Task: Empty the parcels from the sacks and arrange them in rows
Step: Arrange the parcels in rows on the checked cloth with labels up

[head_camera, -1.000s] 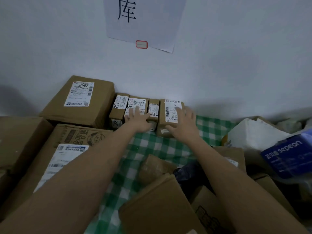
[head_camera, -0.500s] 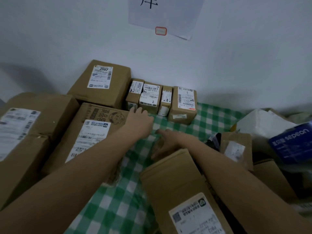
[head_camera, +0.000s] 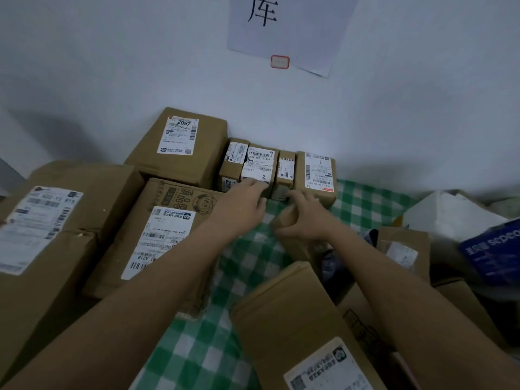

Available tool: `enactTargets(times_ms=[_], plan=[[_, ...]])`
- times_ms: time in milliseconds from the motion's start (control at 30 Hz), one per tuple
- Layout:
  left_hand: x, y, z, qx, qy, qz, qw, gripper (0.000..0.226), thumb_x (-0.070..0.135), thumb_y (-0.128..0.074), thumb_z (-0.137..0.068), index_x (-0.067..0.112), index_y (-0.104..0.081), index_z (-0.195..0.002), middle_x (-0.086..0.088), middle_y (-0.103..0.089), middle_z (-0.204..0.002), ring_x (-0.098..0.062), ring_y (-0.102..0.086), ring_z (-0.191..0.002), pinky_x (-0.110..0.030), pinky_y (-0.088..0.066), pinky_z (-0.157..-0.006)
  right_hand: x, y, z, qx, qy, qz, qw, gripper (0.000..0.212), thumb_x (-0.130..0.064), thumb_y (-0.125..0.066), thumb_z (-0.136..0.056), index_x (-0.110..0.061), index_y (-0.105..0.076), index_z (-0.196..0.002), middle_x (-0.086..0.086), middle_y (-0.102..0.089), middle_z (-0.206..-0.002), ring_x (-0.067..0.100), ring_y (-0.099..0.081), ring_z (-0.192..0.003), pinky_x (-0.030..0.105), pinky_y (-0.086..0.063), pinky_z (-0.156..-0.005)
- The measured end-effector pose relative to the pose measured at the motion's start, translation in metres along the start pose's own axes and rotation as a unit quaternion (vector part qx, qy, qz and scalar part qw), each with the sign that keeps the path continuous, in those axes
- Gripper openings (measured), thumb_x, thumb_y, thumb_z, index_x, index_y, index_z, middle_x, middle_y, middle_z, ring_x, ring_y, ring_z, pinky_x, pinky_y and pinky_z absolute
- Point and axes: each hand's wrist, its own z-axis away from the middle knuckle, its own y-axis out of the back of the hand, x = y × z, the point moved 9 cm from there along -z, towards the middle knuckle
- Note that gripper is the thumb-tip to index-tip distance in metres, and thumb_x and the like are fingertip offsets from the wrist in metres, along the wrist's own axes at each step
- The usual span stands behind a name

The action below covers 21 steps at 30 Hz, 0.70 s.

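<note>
Far left: a big brown carton (head_camera: 42, 249) with a blurred white label on top, its near end sloping down out of view.
Next carton: a printed box (head_camera: 157, 237) with a cartoon face and a long white label, lying flat just beside the big carton.
Back left: a box marked 2097 (head_camera: 180, 144) leaning against the white wall (head_camera: 84, 66).
Row at the wall: four small brown parcels side by side and touching; the one marked 2 (head_camera: 260, 167) and the one marked 1 (head_camera: 319, 173) wear white barcode labels.
Left hand (head_camera: 242, 206): fingers relaxed and spread, tips touching the front of parcel 2.
Cloth (head_camera: 247, 257): green-and-white check, under the row and both hands.
Right hand (head_camera: 305, 220): fingers and thumb curled round a small plain brown parcel (head_camera: 287, 218), held on the cloth just before the row.
Near centre: a labelled brown box (head_camera: 295, 319), tilted.
Right: a heap of boxes, a white packet (head_camera: 450, 215) and a blue bag (head_camera: 495, 249).
Above: a paper sign (head_camera: 292, 26) on the wall.
</note>
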Motion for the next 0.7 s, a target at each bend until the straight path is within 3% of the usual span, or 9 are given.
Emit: enactTargets(times_ms=[133, 300, 467, 567, 633, 700], plan=[[0.0, 0.009, -0.005, 0.023, 0.061, 0.099, 0.993, 0.046, 0.024, -0.046, -0.099, 0.016, -0.037, -0.144, -0.004, -0.035, -0.149, -0.019, -0.042, -0.131, -0.033, -0.036, -0.104, -0.005, 0.056, 0.01, 0.141, 0.019, -0.08, 0.987, 0.09, -0.047, -0.077, -0.07, -0.031, -0.027, -0.143, 0.004, -0.036, -0.133, 0.023, -0.042, -0.119, 0.038, -0.043, -0.095], [0.004, 0.006, -0.016, -0.022, 0.104, 0.209, 0.972, 0.056, 0.039, -0.046, -0.098, 0.021, -0.029, -0.149, 0.001, -0.031, -0.153, -0.019, -0.034, -0.138, -0.039, -0.032, -0.111, -0.017, 0.121, 0.036, 0.269, 0.05, -0.262, 0.925, 0.08, -0.033, -0.079, -0.077, -0.033, -0.029, -0.14, 0.0, -0.033, -0.127, 0.014, -0.041, -0.113, 0.027, -0.039, -0.091], [0.023, 0.013, -0.02, -0.067, 0.07, 0.306, 0.947, 0.068, 0.047, -0.061, -0.088, 0.022, -0.031, -0.143, 0.007, -0.045, -0.137, -0.014, -0.047, -0.125, -0.035, -0.042, -0.102, -0.023, 0.15, 0.061, 0.305, 0.069, -0.426, 0.849, 0.077, -0.025, -0.08, -0.077, -0.036, -0.033, -0.137, 0.004, -0.04, -0.129, 0.019, -0.052, -0.113, 0.03, -0.052, -0.091], [0.016, 0.026, -0.018, -0.045, 0.074, 0.273, 0.958, 0.087, 0.061, -0.069, -0.075, 0.022, -0.03, -0.143, 0.009, -0.04, -0.138, -0.013, -0.04, -0.128, -0.038, -0.035, -0.108, -0.026, 0.159, 0.075, 0.311, 0.075, -0.487, 0.812, 0.075, -0.019, -0.078, -0.078, -0.032, -0.035, -0.138, 0.0, -0.045, -0.12, 0.015, -0.056, -0.106, 0.028, -0.053, -0.086], [0.006, 0.032, -0.017, -0.034, 0.085, 0.236, 0.967, 0.11, 0.078, -0.068, -0.059, 0.027, -0.026, -0.146, 0.003, -0.032, -0.149, -0.019, -0.032, -0.137, -0.048, -0.032, -0.112, -0.025, 0.16, 0.082, 0.312, 0.063, -0.525, 0.79, 0.073, -0.019, -0.078, -0.079, -0.032, -0.037, -0.137, 0.001, -0.046, -0.121, 0.017, -0.057, -0.106, 0.034, -0.053, -0.091], [-0.002, 0.039, -0.013, -0.026, 0.098, 0.192, 0.976, 0.114, 0.072, -0.072, -0.06, 0.027, -0.018, -0.149, -0.001, -0.018, -0.155, -0.026, -0.019, -0.142, -0.054, -0.025, -0.113, -0.025, 0.16, 0.086, 0.304, 0.051, -0.557, 0.771, 0.071, -0.019, -0.076, -0.08, -0.031, -0.037, -0.137, 0.005, -0.046, -0.125, 0.018, -0.057, -0.108, 0.036, -0.053, -0.091]])
